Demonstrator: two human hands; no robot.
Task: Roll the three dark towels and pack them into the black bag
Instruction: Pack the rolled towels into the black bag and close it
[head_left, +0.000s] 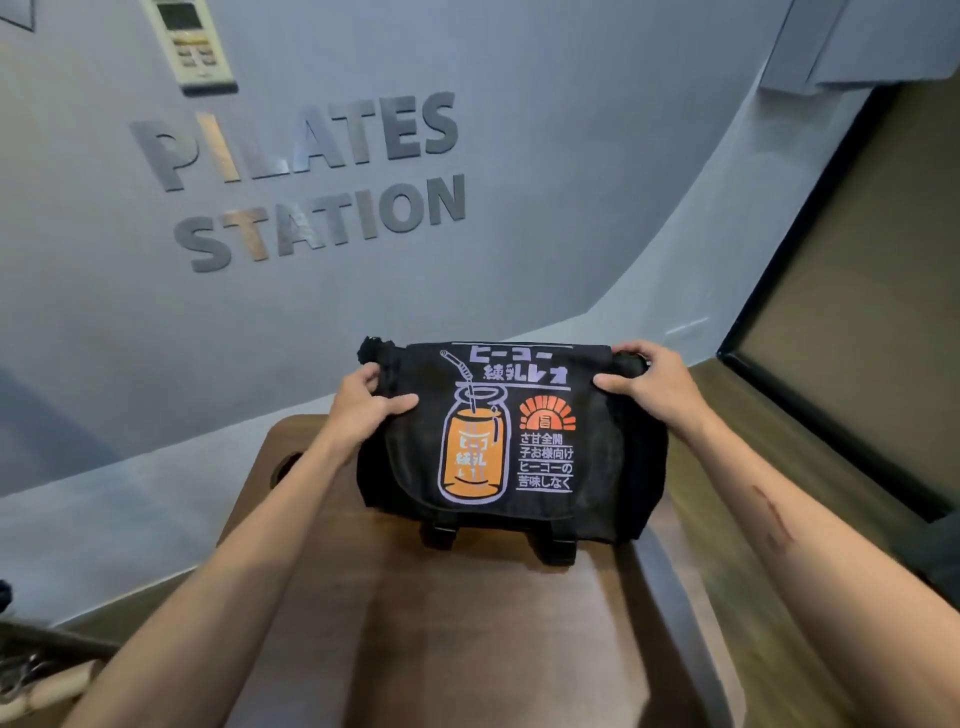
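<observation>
Both arms stretch out to the black messenger bag (511, 441) sitting flap-closed on the wooden box (467, 623). Left hand (363, 402) grips the bag's left end, right hand (644, 376) clamps its top right corner, thumbs on the flap.

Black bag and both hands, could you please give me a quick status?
Left hand and right hand grip the black bag at its top corners. Bag on the wooden surface, flap closed. No towels in sight; nothing obstructing.

"PILATES STATION" on the wall (519, 156)
</observation>
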